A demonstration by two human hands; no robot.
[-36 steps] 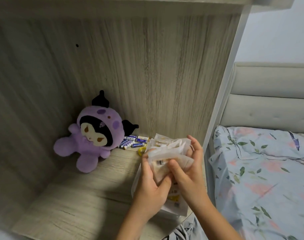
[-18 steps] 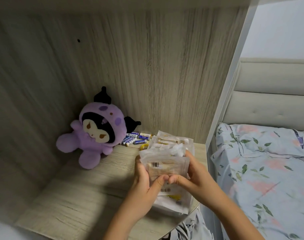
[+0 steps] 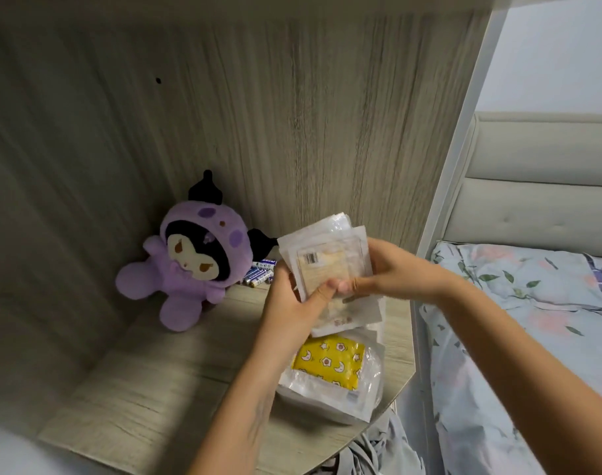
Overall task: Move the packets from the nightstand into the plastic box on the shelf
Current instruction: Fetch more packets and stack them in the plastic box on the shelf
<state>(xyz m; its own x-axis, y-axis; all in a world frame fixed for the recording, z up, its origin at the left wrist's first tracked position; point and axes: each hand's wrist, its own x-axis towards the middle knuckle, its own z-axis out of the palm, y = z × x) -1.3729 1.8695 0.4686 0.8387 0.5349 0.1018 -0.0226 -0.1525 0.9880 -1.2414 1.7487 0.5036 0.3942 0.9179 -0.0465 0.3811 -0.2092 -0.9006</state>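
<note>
Both hands (image 3: pixel 330 286) have lifted the top packets (image 3: pixel 323 258), uncovering a yellow packet (image 3: pixel 328 363) (star-patterned).

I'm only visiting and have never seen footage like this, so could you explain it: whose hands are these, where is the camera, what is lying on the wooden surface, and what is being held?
There is no machine here: a person wears a wide-angle camera on the head, looking forward and down, so the arms come in from the bottom. The left hand and right hand together grip a stack of clear packets, fingers curled round its edges, lifted above the nightstand. On that wooden surface lie more packets, the top one showing a yellow sheet with moons and stars. In the corner sits a purple plush toy, with a few batteries beside it. A bed with a floral cover is to the right. The plastic box is not in view.
</note>
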